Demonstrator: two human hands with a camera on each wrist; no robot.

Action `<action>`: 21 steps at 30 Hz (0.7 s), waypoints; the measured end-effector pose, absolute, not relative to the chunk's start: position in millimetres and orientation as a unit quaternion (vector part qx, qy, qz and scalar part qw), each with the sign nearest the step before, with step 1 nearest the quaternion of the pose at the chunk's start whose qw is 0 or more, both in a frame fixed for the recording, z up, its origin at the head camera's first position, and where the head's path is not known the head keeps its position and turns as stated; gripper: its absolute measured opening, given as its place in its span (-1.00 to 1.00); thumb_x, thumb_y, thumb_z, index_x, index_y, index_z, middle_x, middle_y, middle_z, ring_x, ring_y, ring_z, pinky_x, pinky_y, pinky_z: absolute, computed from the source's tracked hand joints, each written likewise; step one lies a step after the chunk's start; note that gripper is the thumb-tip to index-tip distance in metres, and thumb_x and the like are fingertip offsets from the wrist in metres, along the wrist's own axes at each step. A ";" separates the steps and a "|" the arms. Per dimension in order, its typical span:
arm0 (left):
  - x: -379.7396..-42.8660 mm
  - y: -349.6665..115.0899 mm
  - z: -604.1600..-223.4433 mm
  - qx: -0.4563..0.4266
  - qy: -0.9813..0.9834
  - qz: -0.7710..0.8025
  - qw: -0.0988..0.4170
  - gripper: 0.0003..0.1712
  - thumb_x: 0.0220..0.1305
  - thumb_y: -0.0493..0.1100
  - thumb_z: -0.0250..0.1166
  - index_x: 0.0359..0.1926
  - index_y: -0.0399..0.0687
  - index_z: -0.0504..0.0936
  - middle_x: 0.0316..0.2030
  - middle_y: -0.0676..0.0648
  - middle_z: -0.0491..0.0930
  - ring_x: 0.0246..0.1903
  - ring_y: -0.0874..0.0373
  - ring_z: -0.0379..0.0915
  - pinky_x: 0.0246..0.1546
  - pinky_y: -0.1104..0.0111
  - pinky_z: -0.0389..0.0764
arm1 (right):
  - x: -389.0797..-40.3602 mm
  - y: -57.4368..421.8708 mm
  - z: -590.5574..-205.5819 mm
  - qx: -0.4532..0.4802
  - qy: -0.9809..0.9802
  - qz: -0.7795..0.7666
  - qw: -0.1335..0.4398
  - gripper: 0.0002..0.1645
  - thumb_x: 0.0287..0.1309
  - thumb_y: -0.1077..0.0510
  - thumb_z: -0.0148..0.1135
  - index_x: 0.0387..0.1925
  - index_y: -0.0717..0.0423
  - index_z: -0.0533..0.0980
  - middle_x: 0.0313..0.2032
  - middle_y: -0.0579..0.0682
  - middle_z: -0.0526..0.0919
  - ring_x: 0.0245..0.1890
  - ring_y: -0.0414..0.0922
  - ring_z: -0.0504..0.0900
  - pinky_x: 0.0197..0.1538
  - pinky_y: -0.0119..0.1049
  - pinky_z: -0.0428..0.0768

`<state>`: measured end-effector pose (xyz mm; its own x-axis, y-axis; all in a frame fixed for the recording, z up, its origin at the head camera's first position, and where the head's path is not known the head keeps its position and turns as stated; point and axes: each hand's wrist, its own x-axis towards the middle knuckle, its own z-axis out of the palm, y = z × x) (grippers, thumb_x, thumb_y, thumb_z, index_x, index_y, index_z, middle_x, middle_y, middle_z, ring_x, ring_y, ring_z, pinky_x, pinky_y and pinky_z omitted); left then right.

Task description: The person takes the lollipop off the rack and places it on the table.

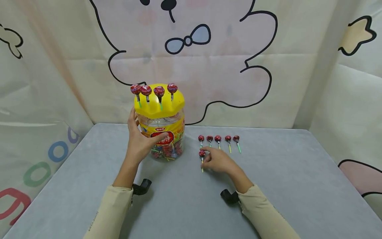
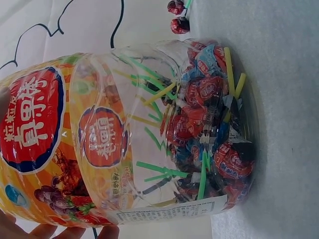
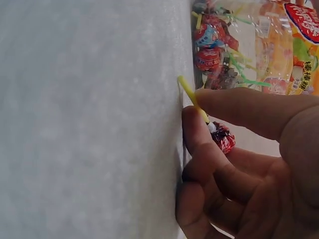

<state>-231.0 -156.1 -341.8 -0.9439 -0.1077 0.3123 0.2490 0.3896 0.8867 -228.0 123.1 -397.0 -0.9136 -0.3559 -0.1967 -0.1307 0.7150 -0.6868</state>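
A clear plastic jar (image 1: 176, 124) with a yellow lid (image 1: 146, 111) and a fruit-printed label stands on the table, wrapped lollipops (image 2: 199, 114) heaped at its bottom. My left hand (image 1: 138, 142) grips the jar's left side, thumb across the front. Several red-wrapped lollipops (image 1: 159, 91) stick up from the lid. Right of the jar, my right hand (image 1: 219, 161) pinches the yellow stick (image 3: 187, 89) of a lollipop (image 1: 202, 153) between thumb and finger, low at the table. Just behind it lies a row of lollipops (image 1: 218, 138), heads pointing away from me.
The grey table (image 1: 283, 172) reaches back to a printed curtain (image 1: 226, 76) with a cartoon figure. Black wrist camera mounts (image 1: 141, 187) stick out from both sleeves above the table.
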 end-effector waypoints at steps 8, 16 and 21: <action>-230.0 -157.1 -343.2 -0.032 -0.823 -0.545 0.153 0.29 0.07 0.11 0.53 0.49 0.66 -0.29 0.54 0.01 -0.22 0.50 -0.09 -0.12 0.38 -0.26 0.24 | -227.3 122.0 -399.3 -0.114 0.926 -0.327 0.149 -0.23 0.03 0.18 0.47 0.32 0.08 0.43 -0.51 -0.16 0.70 -0.53 -0.24 0.55 -0.41 -0.36 0.47; -230.3 -156.1 -342.9 -0.036 -0.825 -0.543 0.153 0.30 0.07 0.10 0.53 0.51 0.60 -0.30 0.54 -0.01 -0.23 0.50 -0.11 -0.13 0.38 -0.27 0.23 | -223.7 119.9 -398.5 -0.126 0.931 -0.315 0.136 -0.31 0.03 0.27 0.35 0.24 -0.18 0.49 -0.57 -0.16 0.62 -0.58 -0.20 0.50 -0.48 -0.35 0.40; -228.4 -156.5 -340.6 -0.030 -0.825 -0.544 0.150 0.30 0.07 0.11 0.52 0.50 0.63 -0.30 0.54 0.01 -0.22 0.51 -0.09 -0.12 0.38 -0.27 0.24 | -220.6 119.5 -394.1 -0.121 0.938 -0.301 0.121 -0.44 0.02 0.25 0.35 0.11 -0.13 0.53 -0.61 -0.14 0.59 -0.62 -0.21 0.47 -0.50 -0.35 0.37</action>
<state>-228.4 -156.5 -340.6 -0.9531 -0.1131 0.2809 0.2136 0.4067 0.8883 -220.6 119.5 -394.1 -0.9412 -0.3007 -0.1540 -0.1549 0.7892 -0.5942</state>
